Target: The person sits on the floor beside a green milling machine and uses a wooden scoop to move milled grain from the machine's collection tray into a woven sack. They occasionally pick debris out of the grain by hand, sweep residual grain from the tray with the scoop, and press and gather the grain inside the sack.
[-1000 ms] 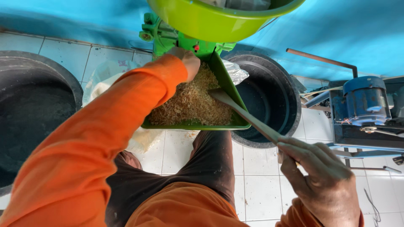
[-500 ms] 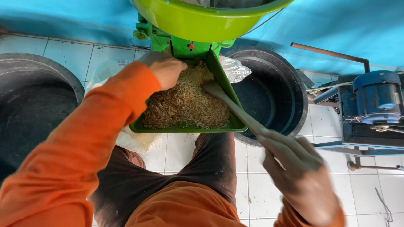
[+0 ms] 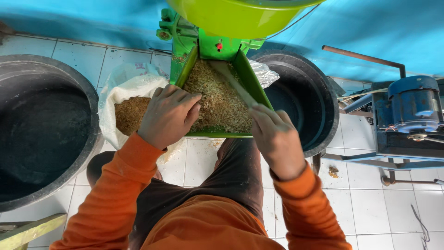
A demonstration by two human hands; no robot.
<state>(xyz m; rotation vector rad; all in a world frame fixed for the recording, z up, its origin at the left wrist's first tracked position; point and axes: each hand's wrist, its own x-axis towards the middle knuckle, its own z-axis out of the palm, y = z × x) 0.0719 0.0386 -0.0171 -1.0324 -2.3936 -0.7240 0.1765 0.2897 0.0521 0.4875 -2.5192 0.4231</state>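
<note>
orange sleeves lead to both hands. left hand (image 3: 169, 115) lies palm-down, fingers loosely bent, on the near left edge of the green chute (image 3: 256, 88), touching the chopped straw-like feed (image 3: 217, 99). right hand (image 3: 277, 139) is clamped on a wooden stick (image 3: 233, 79) running away from it into the feed. white sack (image 3: 122, 88) just left of left hand, black tub (image 3: 300, 97) beyond right hand

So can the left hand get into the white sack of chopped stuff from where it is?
Probably yes. The left hand rests on the green chute's left edge, right beside the white sack, whose mouth is open with nothing covering it.
</note>
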